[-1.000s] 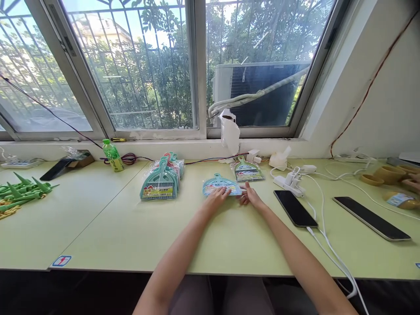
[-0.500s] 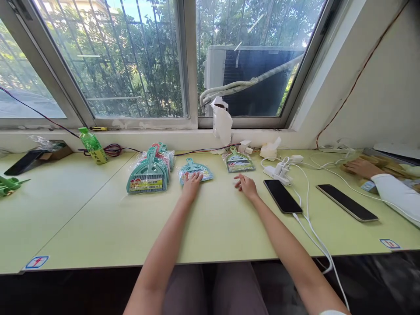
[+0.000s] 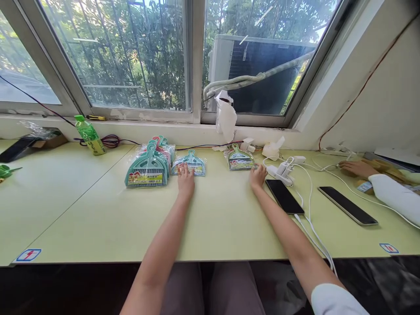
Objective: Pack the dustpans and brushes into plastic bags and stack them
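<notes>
My left hand (image 3: 186, 178) lies with its fingers stretched over the lower part of a light blue dustpan-and-brush set (image 3: 198, 167) in clear plastic. That set lies flat beside a stack of wrapped dustpan-and-brush sets (image 3: 147, 166), teal in front with red behind. To the right, my right hand (image 3: 258, 176) has its fingers bent together at the lower right corner of a green dustpan-and-brush set (image 3: 239, 158), also wrapped. Its fingertips touch the plastic there; the thumb is mostly hidden.
Right of my right hand are a white power strip (image 3: 278, 173), a black phone (image 3: 284, 197) and white cables. Another phone (image 3: 348, 205) lies farther right, near another person's hand (image 3: 356, 168). A green bottle (image 3: 90, 135) stands at the back left, below the window.
My left hand has slid the light blue set leftward, closer to the stack. My right hand has moved right and forward to the corner of the green set.
</notes>
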`<action>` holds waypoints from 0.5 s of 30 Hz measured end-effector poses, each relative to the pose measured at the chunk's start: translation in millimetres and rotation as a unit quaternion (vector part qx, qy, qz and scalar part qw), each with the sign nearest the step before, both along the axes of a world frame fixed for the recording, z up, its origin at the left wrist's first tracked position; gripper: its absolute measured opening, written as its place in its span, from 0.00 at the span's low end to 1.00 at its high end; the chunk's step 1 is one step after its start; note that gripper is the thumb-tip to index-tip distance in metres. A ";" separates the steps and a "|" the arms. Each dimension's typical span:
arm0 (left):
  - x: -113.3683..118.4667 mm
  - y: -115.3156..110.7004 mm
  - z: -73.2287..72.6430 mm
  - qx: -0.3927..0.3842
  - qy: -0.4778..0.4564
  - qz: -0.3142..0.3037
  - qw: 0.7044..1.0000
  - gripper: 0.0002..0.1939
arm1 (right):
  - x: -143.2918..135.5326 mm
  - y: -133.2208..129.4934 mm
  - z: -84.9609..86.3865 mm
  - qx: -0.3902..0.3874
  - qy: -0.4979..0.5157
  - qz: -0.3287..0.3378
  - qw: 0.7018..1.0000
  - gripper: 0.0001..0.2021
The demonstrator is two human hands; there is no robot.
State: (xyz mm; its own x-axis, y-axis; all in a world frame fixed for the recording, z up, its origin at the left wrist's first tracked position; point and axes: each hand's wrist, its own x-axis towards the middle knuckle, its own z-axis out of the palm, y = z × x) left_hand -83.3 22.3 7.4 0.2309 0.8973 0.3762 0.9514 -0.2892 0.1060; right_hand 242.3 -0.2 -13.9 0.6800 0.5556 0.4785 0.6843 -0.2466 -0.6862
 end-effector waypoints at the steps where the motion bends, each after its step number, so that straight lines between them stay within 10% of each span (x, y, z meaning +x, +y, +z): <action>1: 1.7 -2.1 1.4 0.007 0.002 -0.003 1.000 0.24 | 5.3 6.2 -0.3 -0.002 0.016 -0.021 1.000 0.19; 15: 10.3 -6.8 -1.8 -0.007 -0.019 0.004 1.000 0.24 | 33.3 29.4 -6.5 -0.037 0.128 -0.042 0.990 0.18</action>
